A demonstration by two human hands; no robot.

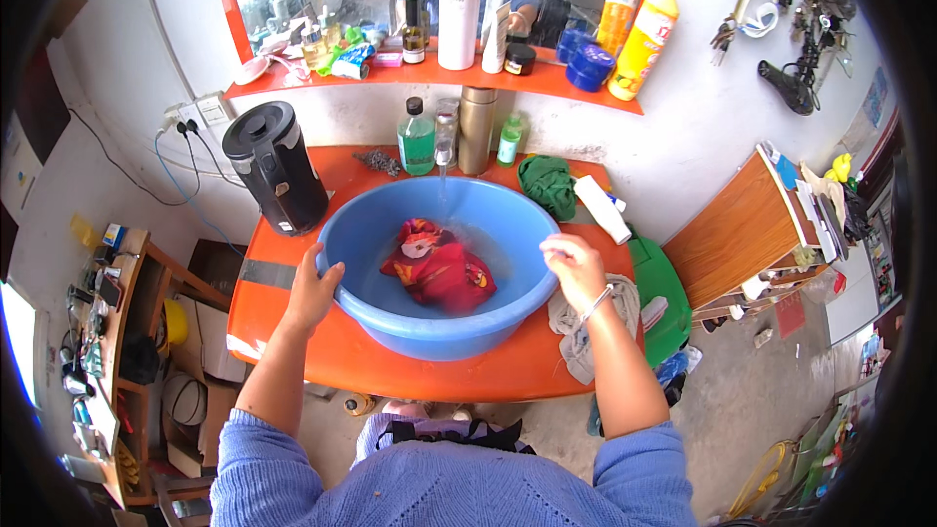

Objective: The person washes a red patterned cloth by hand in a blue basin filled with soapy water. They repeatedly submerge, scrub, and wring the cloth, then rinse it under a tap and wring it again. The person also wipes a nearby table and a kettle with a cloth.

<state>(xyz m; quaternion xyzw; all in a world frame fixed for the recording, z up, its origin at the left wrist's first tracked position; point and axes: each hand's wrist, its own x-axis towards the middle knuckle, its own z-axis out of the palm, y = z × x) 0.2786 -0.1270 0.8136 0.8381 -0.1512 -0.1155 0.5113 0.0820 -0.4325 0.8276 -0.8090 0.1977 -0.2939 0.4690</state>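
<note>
A large blue plastic basin stands on an orange table. Water runs into it from a tap at the back, and a wet red patterned cloth lies bunched in the water. My left hand rests against the basin's left rim, thumb on the near side and fingers outside. At the right rim is my right hand, its fingers curled over or beside the edge; whether they grip it is unclear. A grey-white cloth lies on the table under my right forearm.
Left of the basin stands a black electric kettle. Behind are a green mouthwash-like bottle, a gold flask and a small green bottle. A green cloth and white tube lie back right. An orange shelf holds toiletries.
</note>
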